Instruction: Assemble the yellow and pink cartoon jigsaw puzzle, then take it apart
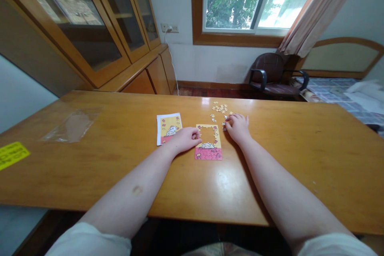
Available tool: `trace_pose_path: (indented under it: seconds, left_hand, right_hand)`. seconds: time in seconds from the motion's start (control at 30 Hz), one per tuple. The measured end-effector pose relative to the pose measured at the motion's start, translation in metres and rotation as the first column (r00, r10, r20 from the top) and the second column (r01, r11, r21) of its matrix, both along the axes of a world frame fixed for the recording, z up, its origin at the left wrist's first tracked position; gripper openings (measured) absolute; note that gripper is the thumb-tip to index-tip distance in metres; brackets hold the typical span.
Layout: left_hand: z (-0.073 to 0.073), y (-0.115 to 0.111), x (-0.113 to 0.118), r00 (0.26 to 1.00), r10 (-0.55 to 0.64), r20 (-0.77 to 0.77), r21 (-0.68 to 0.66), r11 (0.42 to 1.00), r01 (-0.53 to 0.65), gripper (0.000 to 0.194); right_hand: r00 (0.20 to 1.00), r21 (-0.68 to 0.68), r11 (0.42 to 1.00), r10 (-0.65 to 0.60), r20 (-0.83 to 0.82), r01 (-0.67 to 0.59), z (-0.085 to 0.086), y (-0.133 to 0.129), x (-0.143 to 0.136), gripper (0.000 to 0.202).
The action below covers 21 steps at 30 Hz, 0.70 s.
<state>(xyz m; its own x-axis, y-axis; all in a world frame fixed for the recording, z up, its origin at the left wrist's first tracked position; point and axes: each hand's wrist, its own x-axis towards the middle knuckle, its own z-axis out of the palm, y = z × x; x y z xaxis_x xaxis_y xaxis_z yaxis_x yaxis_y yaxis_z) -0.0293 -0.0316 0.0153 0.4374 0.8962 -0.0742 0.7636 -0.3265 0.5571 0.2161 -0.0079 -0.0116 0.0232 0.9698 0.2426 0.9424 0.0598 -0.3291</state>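
A partly assembled jigsaw puzzle (209, 154), yellow above and pink below, lies on the wooden table with a gap in its upper middle. My left hand (189, 139) rests at its left edge, fingers curled together; whatever they may hold is too small to name. Right of the puzzle, my right hand (237, 127) reaches over loose pieces, its fingertips at some of them and its fingers partly spread. More loose pieces (221, 108) lie face down beyond the puzzle. A printed picture sheet (169, 125) with a white cat lies to the left, partly behind my left hand.
On the wooden table (120, 176), a clear plastic bag (75, 126) lies at the left, near a yellow label (13, 155). Beyond stand a glass-doored cabinet (127, 58), a dark chair (271, 72) and a bed (333, 88).
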Motion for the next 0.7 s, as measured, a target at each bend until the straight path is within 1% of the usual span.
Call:
trace_pose_path:
  seconds: [0.1,0.37,0.5,0.7]
  left_hand:
    - [0.0016,-0.0005,0.0008,1.000,0.003,-0.009,-0.007,1.000,-0.003,0.015]
    - [-0.0008,0.0000,-0.0003,1.000,0.007,-0.001,-0.003,1.000,-0.007,0.017]
    - [-0.0016,0.0001,-0.0007,1.000,0.003,0.003,-0.001,1.000,-0.003,0.017]
    - [-0.0022,0.0007,-0.0009,1.000,0.002,0.013,-0.001,1.000,-0.002,0.016]
  right_hand:
    - [1.000,0.006,1.000,-0.018,-0.013,0.018,0.0002,-0.0002,-0.0002,0.028]
    - [0.999,-0.069,0.997,0.042,-0.017,-0.043,0.0001,0.0013,0.0000,0.024]
    - [0.997,-0.070,0.995,0.069,-0.016,-0.070,0.0012,-0.0003,-0.0005,0.027]
    - [0.998,-0.072,0.996,0.046,0.045,-0.043,0.0065,-0.0031,0.0003,0.027]
